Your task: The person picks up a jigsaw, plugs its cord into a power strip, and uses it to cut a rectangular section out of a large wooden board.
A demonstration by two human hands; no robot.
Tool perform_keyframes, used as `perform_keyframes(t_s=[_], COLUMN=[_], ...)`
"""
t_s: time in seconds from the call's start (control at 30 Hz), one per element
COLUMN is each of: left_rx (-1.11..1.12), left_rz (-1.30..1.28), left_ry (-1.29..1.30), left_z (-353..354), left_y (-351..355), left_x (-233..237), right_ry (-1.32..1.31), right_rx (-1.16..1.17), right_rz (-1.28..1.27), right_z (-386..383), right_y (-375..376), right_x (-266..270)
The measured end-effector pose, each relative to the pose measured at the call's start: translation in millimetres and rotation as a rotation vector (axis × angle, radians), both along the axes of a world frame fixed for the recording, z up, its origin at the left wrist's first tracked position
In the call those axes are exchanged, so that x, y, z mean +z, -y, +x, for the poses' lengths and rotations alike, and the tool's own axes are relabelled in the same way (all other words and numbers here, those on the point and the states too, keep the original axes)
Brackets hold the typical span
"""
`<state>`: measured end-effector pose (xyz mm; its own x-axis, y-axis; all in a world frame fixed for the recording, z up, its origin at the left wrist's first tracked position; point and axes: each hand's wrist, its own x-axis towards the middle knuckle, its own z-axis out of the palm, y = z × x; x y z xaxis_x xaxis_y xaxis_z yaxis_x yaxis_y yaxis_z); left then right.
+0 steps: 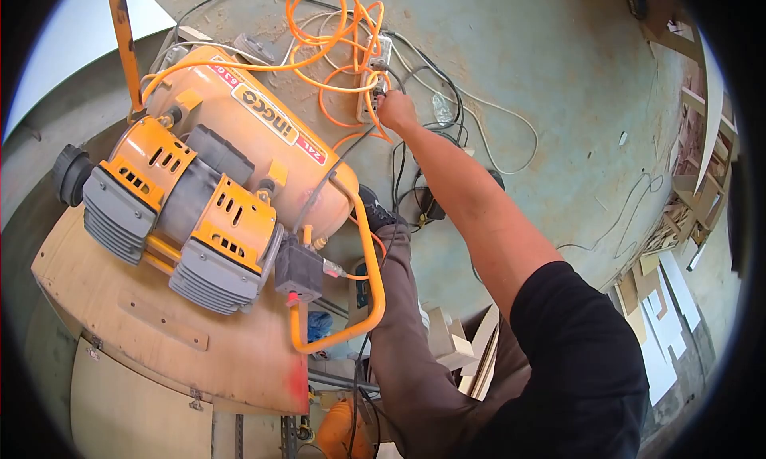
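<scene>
My right hand (396, 113) reaches down to a white power strip (367, 106) on the floor. Its fingers are closed around a dark plug (379, 91) at the strip's sockets, though the fingertips are partly hidden. Dark cords and a coiled orange air hose (323, 40) lie around and over the strip. Left of the hand is an orange air compressor (263, 112) marked "INGCO", with a grey and orange motor (182, 204) and a tubular handle (381, 275). My left hand is out of view.
The compressor rests on a wooden cabinet (88, 260). A pale cable (531, 132) and a black adapter (431, 204) lie on the dusty floor (574, 84). Wood offcuts (662, 299) are piled at right. My shoe (379, 212) stands beside the compressor.
</scene>
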<state>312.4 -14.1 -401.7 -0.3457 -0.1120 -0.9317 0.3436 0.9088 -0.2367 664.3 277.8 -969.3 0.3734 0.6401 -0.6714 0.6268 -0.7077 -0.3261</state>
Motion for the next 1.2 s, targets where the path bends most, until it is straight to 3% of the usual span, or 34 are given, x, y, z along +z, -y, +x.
perform_keyframes(t_s=[0.1, 0.3, 0.4, 0.63, 0.67, 0.87, 1.07, 1.2], left_rx=[-0.006, -0.009, -0.008, -0.003, -0.005, -0.018, -0.020, -0.047], left_rz=[0.004, 0.025, 0.034, 0.032, 0.032, 0.067, 0.123, 0.155], left_ry=[0.007, 0.010, 0.005, -0.014, -0.014, -0.022, -0.019, 0.018], left_z=[-1, 0, 2, 7, 9, 21, 37, 51], left_y=[0, 3, 4, 6, 6, 14, 27, 28], left_x=[-6, -18, -20, -32, -33, -35, -24, -24], right_ry=[0.003, -0.004, 0.035, 0.055, 0.055, 0.024, 0.052, 0.156], right_rx=[-0.039, 0.179, 0.075, 0.273, -0.003, 0.065, 0.209, 0.201], right_rz=[0.002, -0.050, -0.048, 0.009, 0.057, -0.028, -0.042, -0.065], right_z=[0, 2, -2, -16, -25, -25, 40, 113], right_y=[-3, -14, -27, -40, -34, -43, -16, -2], right_x=[1, 6, -11, -17, -21, -13, 0, 56])
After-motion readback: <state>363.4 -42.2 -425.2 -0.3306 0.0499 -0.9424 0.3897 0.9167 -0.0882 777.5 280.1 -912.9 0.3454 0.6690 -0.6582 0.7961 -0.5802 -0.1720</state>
